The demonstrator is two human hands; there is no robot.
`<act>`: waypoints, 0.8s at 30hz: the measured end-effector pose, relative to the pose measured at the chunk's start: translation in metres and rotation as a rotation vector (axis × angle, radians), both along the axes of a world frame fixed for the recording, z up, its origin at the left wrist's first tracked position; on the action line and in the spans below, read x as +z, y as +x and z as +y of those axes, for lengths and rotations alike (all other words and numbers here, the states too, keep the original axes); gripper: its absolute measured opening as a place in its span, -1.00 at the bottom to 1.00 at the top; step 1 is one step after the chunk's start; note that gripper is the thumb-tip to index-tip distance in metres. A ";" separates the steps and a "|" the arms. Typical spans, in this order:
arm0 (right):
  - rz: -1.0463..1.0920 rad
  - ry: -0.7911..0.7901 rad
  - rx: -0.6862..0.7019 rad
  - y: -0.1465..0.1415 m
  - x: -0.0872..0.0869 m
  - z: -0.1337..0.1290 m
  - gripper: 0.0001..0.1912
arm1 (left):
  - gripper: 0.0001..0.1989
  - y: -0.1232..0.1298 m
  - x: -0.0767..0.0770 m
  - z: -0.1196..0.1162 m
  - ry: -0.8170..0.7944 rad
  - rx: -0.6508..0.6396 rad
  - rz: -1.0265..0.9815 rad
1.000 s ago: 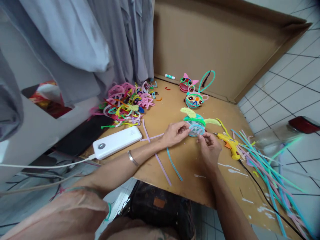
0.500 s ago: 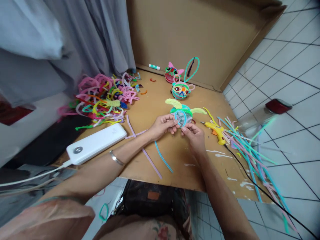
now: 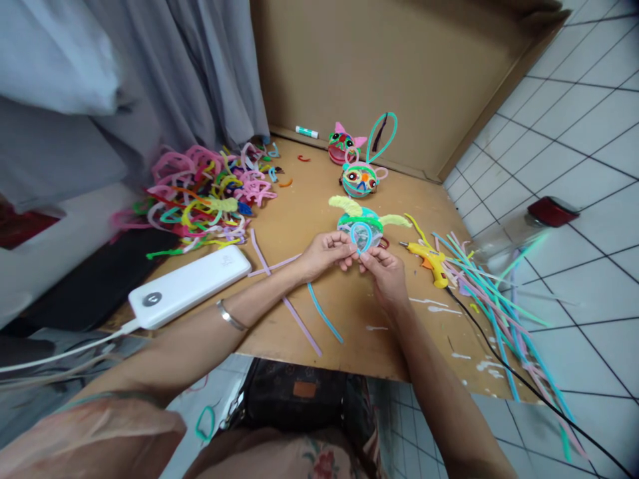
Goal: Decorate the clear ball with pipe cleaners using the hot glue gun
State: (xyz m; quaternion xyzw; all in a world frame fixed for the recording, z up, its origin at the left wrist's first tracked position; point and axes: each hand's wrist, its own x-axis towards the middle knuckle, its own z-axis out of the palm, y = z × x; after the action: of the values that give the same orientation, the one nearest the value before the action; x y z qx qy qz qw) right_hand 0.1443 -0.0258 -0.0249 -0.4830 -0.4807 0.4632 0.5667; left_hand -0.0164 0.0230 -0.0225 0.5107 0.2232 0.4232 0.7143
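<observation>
Between my two hands a light blue pipe cleaner (image 3: pixel 361 226) is bent into an upright loop, its ends meeting at my fingertips. My left hand (image 3: pixel 332 253) pinches the loop's lower left side. On the lower right, my right hand (image 3: pixel 383 267) pinches it with thumb and finger. Just behind the loop sits a round pipe-cleaner figure (image 3: pixel 377 223) in green and turquoise with two pale yellow ear-like strips; the loop and my hands hide part of it. Loose on the table near my left forearm lie a blue pipe cleaner (image 3: pixel 324 313) and a purple pipe cleaner (image 3: pixel 302 326).
Two finished-looking pipe-cleaner heads (image 3: pixel 359 181) stand at the back by a glue stick (image 3: pixel 306 132). A yellow glue gun (image 3: pixel 430 263) and a bundle of long pipe cleaners (image 3: pixel 499 313) lie right. Left are a white power bank (image 3: pixel 190 287) and a heap of pipe-cleaner pieces (image 3: pixel 200 193).
The two ends of the blue pipe cleaner have come together, so the loop is narrower and closed at the bottom. My right hand has moved slightly left, closer to my left hand.
</observation>
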 end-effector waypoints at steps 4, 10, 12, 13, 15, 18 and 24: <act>-0.030 0.019 -0.001 0.000 -0.001 0.000 -0.69 | -0.47 0.000 0.001 -0.001 0.014 0.004 0.007; -0.120 0.045 0.042 0.002 -0.001 0.000 -0.63 | -0.47 0.001 0.001 -0.003 0.058 0.010 0.043; -0.133 0.061 0.063 0.002 -0.001 -0.001 -0.59 | -0.46 0.001 0.001 -0.003 0.063 0.001 0.057; -0.134 0.071 0.077 0.001 -0.001 -0.001 -0.57 | -0.46 0.002 0.000 -0.003 0.065 -0.004 0.066; -0.123 0.089 0.108 0.001 -0.002 -0.002 -0.56 | -0.45 0.003 -0.002 -0.003 0.078 -0.012 0.090; -0.114 0.091 0.150 0.003 -0.004 -0.002 -0.59 | -0.45 0.004 -0.005 -0.004 0.119 -0.036 0.125; -0.231 -0.016 0.270 0.015 0.007 -0.004 -0.60 | -0.44 0.008 -0.009 -0.011 0.194 -0.105 0.133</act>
State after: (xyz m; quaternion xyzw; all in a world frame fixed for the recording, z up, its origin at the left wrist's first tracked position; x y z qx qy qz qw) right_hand 0.1593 -0.0296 -0.0178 -0.4685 -0.5993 0.4801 0.4368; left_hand -0.0086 0.0119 -0.0312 0.6154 0.2011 0.3697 0.6665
